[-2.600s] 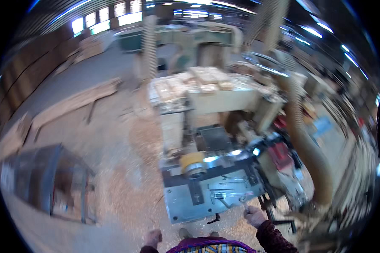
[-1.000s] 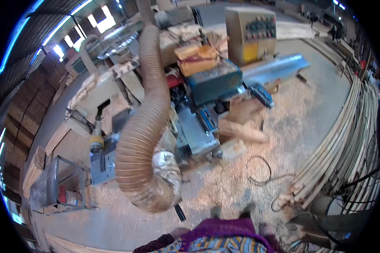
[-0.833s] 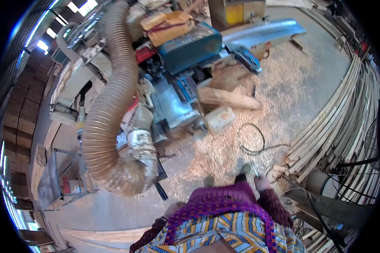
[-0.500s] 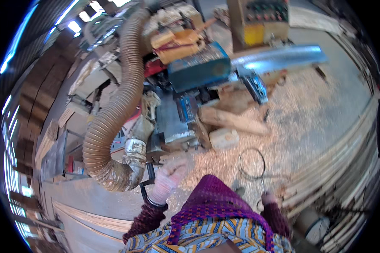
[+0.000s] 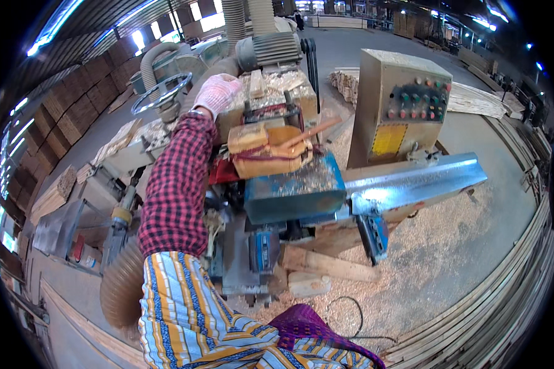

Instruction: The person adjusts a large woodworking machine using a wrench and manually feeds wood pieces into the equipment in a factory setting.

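My left arm, in a checked sleeve below a striped garment, reaches far forward over the woodworking machine. My left hand, in a pale knitted glove, is closed beside the machine's dusty top, next to a grey duct. What its fingers hold, if anything, is hidden. Just right of the hand lie wood scraps on the machine top. Nearer stand a yellow wooden block piece with a stick across it and a blue machine cover dusted with shavings. My right hand is out of view.
A ribbed hose bends beside my left arm. A handwheel stands at the far left, a control box with buttons at the right. A metal guide rail runs rightward. Shavings cover the floor beside long wood strips.
My left hand has moved from low beside the hose end to far forward over the machine. My right hand has left the view. The view has tilted up.
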